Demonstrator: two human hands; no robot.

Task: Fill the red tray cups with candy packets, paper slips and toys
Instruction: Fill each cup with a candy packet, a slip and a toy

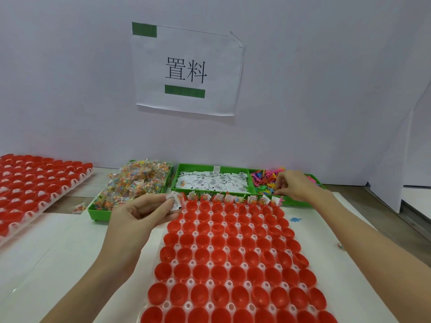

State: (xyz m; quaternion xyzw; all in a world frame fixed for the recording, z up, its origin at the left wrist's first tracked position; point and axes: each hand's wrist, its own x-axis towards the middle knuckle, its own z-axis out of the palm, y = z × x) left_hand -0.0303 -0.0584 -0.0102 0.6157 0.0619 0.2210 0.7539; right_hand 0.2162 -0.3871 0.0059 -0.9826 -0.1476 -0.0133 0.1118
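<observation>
Both hands pinch: left (140,212) paper slips (173,201), right (295,185) toys (268,183) (fingers curled).

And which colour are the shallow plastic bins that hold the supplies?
Bright green shallow plastic bins, seen best in the head view.

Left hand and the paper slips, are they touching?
Touching. The head view shows the left hand pinching paper slips between thumb and fingertips.

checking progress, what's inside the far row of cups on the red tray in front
The far row of cups on the red plastic cup tray holds candy packets and white paper slips. Whether toys lie beneath is hidden. Nearer rows look empty.
</observation>
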